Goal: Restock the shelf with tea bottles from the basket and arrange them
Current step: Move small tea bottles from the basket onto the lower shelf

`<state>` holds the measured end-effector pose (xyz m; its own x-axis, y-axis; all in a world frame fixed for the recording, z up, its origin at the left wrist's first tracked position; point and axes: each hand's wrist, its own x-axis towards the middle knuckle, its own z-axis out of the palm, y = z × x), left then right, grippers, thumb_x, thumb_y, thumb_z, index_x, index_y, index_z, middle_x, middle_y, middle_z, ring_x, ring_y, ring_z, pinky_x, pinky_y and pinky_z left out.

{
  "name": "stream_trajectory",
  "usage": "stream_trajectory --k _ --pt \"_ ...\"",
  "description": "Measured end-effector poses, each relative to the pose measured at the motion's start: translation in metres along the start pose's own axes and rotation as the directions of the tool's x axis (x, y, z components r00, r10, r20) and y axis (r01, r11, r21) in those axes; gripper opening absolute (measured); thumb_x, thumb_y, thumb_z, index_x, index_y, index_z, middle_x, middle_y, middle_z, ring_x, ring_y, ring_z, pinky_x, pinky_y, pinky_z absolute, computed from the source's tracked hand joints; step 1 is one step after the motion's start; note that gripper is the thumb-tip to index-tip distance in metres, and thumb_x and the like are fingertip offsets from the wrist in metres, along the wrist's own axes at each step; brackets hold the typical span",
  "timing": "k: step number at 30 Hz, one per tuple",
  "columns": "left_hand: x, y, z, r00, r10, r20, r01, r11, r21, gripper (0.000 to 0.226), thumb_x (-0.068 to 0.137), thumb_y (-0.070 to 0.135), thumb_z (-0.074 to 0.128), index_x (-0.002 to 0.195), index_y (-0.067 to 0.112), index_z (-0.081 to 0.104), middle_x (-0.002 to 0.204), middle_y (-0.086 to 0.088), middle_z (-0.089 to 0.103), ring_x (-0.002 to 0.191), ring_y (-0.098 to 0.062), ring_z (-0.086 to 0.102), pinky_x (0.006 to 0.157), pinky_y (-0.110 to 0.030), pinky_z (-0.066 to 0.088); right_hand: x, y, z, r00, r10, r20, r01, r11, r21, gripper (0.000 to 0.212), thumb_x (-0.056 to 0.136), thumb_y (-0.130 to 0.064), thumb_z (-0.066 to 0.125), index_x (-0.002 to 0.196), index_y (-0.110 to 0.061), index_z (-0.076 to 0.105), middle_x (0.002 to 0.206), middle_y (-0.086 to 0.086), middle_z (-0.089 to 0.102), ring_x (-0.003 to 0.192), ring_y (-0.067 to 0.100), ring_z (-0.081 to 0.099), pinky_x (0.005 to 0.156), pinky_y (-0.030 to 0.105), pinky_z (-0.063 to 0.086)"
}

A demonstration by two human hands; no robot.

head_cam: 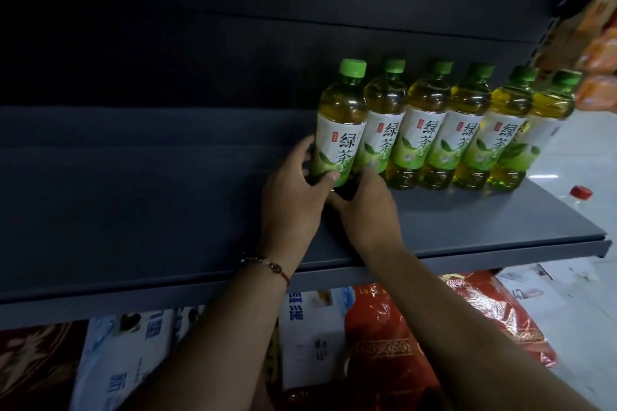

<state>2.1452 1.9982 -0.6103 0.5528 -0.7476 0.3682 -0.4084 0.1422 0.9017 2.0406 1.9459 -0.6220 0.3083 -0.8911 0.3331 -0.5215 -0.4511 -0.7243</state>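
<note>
Crowding the shelf (467,223), five neighbouring bottles (457,130)

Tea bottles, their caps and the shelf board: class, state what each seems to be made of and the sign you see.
Tea bottles: clear glossy plastic, probably; the amber tea shows through, with highlights. Caps: matte green plastic, apparently, ribbed sides. Shelf board: likely painted metal, smooth dull grey, thin folded front edge.

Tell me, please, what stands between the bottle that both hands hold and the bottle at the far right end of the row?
Four more green tea bottles stand upright between the held bottle and the rightmost bottle, packed closely in one row on the shelf, as the head view shows.
</note>
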Motion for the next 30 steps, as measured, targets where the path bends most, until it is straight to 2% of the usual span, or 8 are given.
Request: stream_trajectory --k 5,10,15,20,22,24,26,30 --pt "0.013 -0.004 0.009 0.999 0.003 -0.049 -0.001 0.999 0.047 0.061 0.086 0.025 0.075 0.14 0.037 0.051 0.113 0.021 0.059 0.106 -0.002 0.061 0.086 -0.031 0.056 0.008 -0.005 0.005 0.997 0.053 -0.053 -0.053 0.998 0.015 0.033 0.089 -0.03 0.069 0.111 -0.017 0.049 0.118 0.004 0.062 0.11 0.021 0.058 0.084 0.034 0.049" --pt "0.02 -0.007 0.014 0.997 -0.008 -0.071 0.013 0.998 0.063 0.061 0.087 0.023 0.073 0.142 0.035 0.05 0.126 0.013 0.064 0.11 -0.006 0.062 0.089 -0.036 0.056 0.012 -0.003 0.006 0.999 0.045 -0.02 -0.045 0.999 0.011 0.032 0.09 -0.023 0.068 0.115 -0.015 0.051 0.118 0.006 0.063 0.108 0.022 0.06 0.085 0.038 0.052" --pt "0.016 -0.003 0.013 0.999 0.005 -0.048 0.001 0.993 0.121 0.06 0.09 0.022 0.068 0.144 0.036 0.046 0.131 0.01 0.062 0.113 -0.01 0.061 0.091 -0.04 0.056 0.005 0.001 -0.006 0.995 -0.029 0.092 0.033 0.998 -0.048 0.048 0.086 -0.021 0.068 0.131 -0.018 0.051 0.124 0.004 0.062 0.115 0.021 0.057 0.094 0.04 0.051" --pt "-0.011 0.009 0.005 0.999 0.019 0.048 -0.034 0.94 0.338 0.049 0.096 0.029 0.059 0.144 0.035 0.048 0.137 0.005 0.057 0.12 -0.017 0.057 0.084 -0.027 0.044 -0.025 0.011 -0.05 0.967 -0.101 0.232 0.163 0.951 -0.264 0.068 0.089 -0.024 0.066 0.149 -0.02 0.035 0.145 0.004 0.046 0.132 0.021 0.045 0.105 0.035 0.042" --pt "-0.029 0.019 0.008 0.992 0.046 0.121 -0.093 0.904 0.416 0.048 0.098 0.029 0.058 0.145 0.028 0.048 0.146 0.003 0.05 0.128 -0.019 0.05 0.089 -0.027 0.039 -0.04 0.021 -0.075 0.956 -0.105 0.273 0.211 0.894 -0.395 0.074 0.091 -0.029 0.063 0.155 -0.018 0.026 0.156 0.004 0.034 0.142 0.021 0.034 0.115 0.032 0.029" --pt "-0.049 0.03 0.018 0.956 0.103 0.274 -0.221 0.867 0.447 0.053 0.097 0.031 0.059 0.148 0.026 0.045 0.153 0.004 0.042 0.137 -0.019 0.041 0.103 -0.03 0.038 -0.057 0.033 -0.101 0.947 -0.104 0.305 0.254 0.824 -0.506 0.073 0.094 -0.033 0.059 0.156 -0.018 0.023 0.16 0.007 0.028 0.147 0.025 0.025 0.12 0.033 0.017" --pt "-0.07 0.04 0.034 0.881 0.116 0.458 -0.356 0.801 0.482 0.06 0.096 0.038 0.059 0.152 0.026 0.039 0.159 0.002 0.034 0.145 -0.021 0.03 0.117 -0.038 0.029 -0.079 0.047 -0.13 0.951 -0.054 0.305 0.233 0.773 -0.59 0.072 0.096 -0.038 0.055 0.156 -0.02 0.02 0.162 0.007 0.023 0.149 0.025 0.019 0.121 0.033 0.01" --pt "-0.119 0.065 0.076 0.73 0.065 0.68 -0.516 0.705 0.487 0.067 0.098 0.053 0.048 0.157 0.035 0.023 0.166 0.003 0.014 0.152 -0.023 0.013 0.123 -0.041 0.012 -0.137 0.081 -0.187 0.964 0.119 0.236 0.082 0.715 -0.694 0.073 0.098 -0.05 0.047 0.158 -0.026 0.011 0.165 0.003 0.012 0.152 0.026 0.008 0.122 0.037 0.004"
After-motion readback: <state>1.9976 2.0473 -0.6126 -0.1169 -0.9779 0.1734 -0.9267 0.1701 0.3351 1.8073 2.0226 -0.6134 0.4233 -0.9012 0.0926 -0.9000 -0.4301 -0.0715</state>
